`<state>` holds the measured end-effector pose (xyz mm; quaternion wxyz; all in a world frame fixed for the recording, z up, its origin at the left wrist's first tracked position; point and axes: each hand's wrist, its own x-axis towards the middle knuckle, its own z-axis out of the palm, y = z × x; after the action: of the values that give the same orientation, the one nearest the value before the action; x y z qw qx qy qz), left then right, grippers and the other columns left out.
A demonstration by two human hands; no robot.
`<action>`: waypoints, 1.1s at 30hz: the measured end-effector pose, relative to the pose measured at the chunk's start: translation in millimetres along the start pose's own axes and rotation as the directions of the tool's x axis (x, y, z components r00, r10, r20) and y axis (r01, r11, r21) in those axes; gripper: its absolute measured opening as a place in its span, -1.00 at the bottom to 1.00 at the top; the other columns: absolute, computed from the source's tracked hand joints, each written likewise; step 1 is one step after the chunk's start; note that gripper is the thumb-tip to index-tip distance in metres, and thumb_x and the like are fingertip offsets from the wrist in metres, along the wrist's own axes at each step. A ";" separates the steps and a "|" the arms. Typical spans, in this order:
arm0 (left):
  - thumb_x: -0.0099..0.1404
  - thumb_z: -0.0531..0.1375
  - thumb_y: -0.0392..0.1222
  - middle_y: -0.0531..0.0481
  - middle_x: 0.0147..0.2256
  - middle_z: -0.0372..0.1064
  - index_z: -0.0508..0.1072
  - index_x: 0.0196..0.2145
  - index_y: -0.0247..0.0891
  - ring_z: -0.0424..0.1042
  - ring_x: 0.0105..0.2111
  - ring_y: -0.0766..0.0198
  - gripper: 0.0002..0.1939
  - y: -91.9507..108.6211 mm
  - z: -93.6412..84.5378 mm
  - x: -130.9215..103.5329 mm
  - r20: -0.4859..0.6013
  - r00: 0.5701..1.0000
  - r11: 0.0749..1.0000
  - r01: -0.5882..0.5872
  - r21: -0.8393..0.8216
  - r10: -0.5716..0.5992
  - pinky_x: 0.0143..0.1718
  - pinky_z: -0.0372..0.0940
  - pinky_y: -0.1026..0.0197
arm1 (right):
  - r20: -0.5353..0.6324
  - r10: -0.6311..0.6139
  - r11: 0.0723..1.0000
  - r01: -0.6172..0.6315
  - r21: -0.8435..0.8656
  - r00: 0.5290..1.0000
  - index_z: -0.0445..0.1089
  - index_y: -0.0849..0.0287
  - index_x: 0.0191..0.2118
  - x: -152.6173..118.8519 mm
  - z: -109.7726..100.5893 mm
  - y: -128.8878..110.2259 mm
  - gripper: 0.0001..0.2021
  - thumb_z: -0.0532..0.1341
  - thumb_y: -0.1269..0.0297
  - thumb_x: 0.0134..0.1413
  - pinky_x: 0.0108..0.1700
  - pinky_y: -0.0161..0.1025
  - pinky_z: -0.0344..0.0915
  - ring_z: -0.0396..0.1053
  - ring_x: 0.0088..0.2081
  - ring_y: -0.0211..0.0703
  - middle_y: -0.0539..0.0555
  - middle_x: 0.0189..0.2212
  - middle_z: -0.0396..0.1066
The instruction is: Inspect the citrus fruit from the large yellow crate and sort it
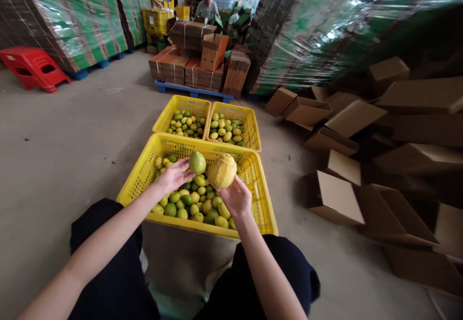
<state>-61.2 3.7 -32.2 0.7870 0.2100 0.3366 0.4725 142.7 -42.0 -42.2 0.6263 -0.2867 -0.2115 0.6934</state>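
Observation:
Over the near yellow crate (267,209) my left hand (172,175) holds a green lemon (197,163) at its fingertips. Beside it, my right hand (238,196) grips a larger, bumpy yellow fruit (222,171) from below. The two fruits are close together, with a small gap between them. Many green and yellow lemons (195,209) lie in the near crate under my hands. Just beyond stand two smaller yellow crates, the left one (162,117) and the right one (256,127), both with more green and yellow fruits inside.
Cardboard boxes (340,194) lie piled on the right. Flattened cartons (170,67) rest on a blue pallet (191,91) ahead. A red stool (36,67) stands at the left, near wrapped green stacks (83,16). A person (207,9) is in the background.

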 end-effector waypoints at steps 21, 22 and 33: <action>0.15 0.33 -0.33 -0.29 -0.02 0.46 0.38 -0.01 -0.36 0.48 0.02 -0.04 -0.57 12.7 -15.1 0.1 0.136 0.991 0.985 -0.036 0.167 0.013 0.10 0.34 -0.05 | -0.011 0.069 0.998 -0.069 -0.004 0.998 0.44 0.02 -0.12 -0.1 -7.5 7.3 -0.57 0.41 0.13 -0.21 -0.08 0.04 0.49 0.54 -0.10 0.08 0.05 -0.17 0.55; 0.17 0.29 -0.32 -0.29 -0.03 0.47 0.38 -0.01 -0.37 0.49 0.01 -0.02 -0.60 14.3 -15.1 -1.1 0.114 0.993 0.989 -0.029 0.145 0.012 0.08 0.36 -0.02 | -0.018 0.075 0.997 -0.075 -0.014 0.997 0.43 0.03 -0.13 -0.6 -7.8 6.8 -0.58 0.39 0.12 -0.19 -0.09 0.05 0.49 0.54 -0.11 0.07 0.05 -0.18 0.55; 0.07 0.37 0.03 -0.08 -0.30 0.49 0.46 -0.15 -0.26 0.48 -0.44 0.29 -0.55 -4.7 -22.7 -13.1 0.205 0.949 0.837 0.094 0.539 -0.238 -0.42 0.38 0.26 | -0.062 0.220 0.975 -0.216 0.058 0.974 0.47 0.15 -0.20 -9.9 -2.9 -16.2 -0.50 0.13 -0.20 0.04 -0.56 -0.25 0.34 0.44 -0.52 -0.13 0.11 -0.44 0.53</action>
<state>-79.2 -9.8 -46.4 0.7761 0.4463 0.3615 0.2603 157.3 -50.0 -32.5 0.5604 -0.3156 -0.1395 0.7529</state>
